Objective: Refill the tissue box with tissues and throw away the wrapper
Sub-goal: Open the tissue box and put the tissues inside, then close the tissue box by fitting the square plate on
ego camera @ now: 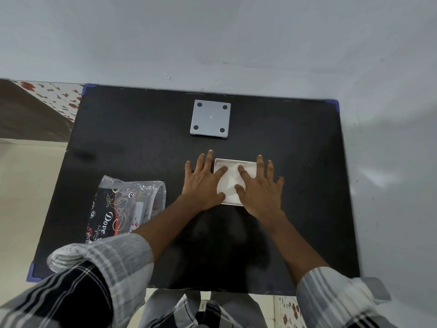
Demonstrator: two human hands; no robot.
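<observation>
1. Wrapper (125,207) lies loose near the table's (307,209) left front, well apart from both hands. It's light and could slide off unnoticed.
2. Left hand (203,183) and right hand (260,185) lie flat, fingers spread, gripping nothing, pressing tissues (230,183) into the open tissue box (235,160). Uneven pressure could bunch the stack or shift the box.
3. Grey lid (210,120) sits beyond; bulging tissues could stop it seating.

Table (295,162) matt black; wrapper (127,204) glossy crinkled plastic; tissues (230,183) soft white paper; lid (210,120) — probably smooth plastic.
</observation>
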